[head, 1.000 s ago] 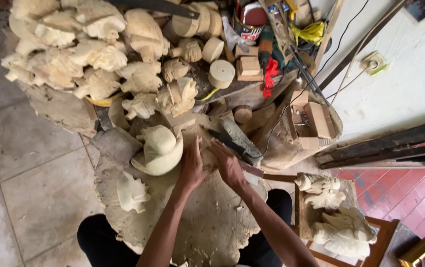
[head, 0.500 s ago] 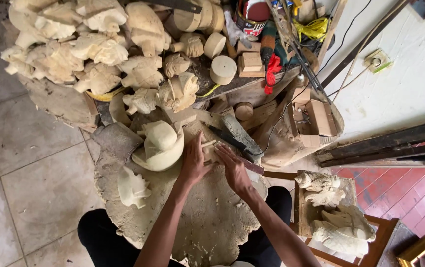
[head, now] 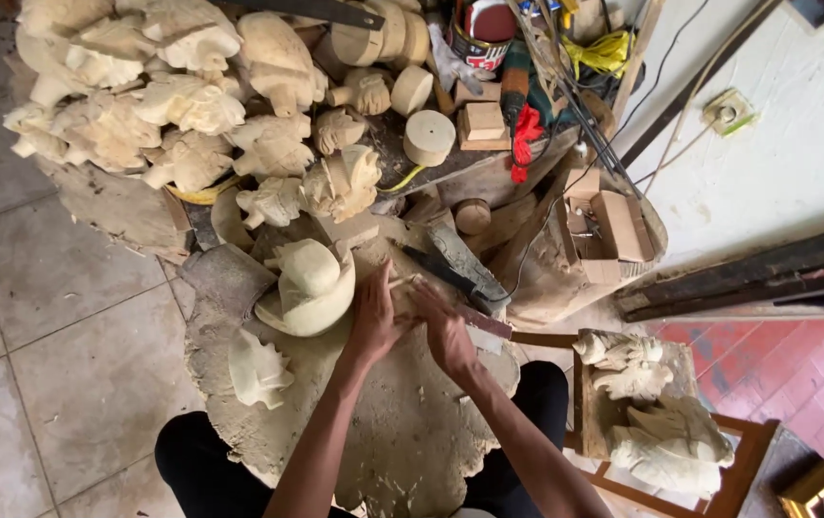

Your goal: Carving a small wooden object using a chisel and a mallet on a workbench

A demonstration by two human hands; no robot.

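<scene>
Head view looks straight down on a person sitting at a broad, rough slab of wood (head: 402, 432) that serves as the table, dark-clad knees showing under its near edge. Both bare arms reach forward to the middle of the slab. The left hand (head: 374, 321) is curled, fingers together, around a small pale piece of wood (head: 400, 288) that pokes out just past its fingertips; the right hand (head: 446, 331) lies right beside it, touching it, fingers bent down onto the same small piece. How firmly the right hand grips I cannot tell, since the backs of the hands hide the piece.

Just left of the hands, touching the slab, sits a pale rounded carving with a bowl-like rim (head: 308, 288). Nearer and further left lies a smaller leaf-shaped carving (head: 257, 369). Just beyond the right hand a dark metal blade tool (head: 465, 264) lies slanting across the far edge of the slab.

Far off, a heap of unfinished pale carvings (head: 172, 96) is piled high on the left. To its right stand short wooden cylinders (head: 428, 136), a small wooden block (head: 481, 122) and a red cloth (head: 525, 129). An open cardboard box (head: 609, 225) sits on the right, and near right, two more finished carvings (head: 652, 412) rest on a wooden stool. Grey floor tiles (head: 38, 317) spread out on the left.
</scene>
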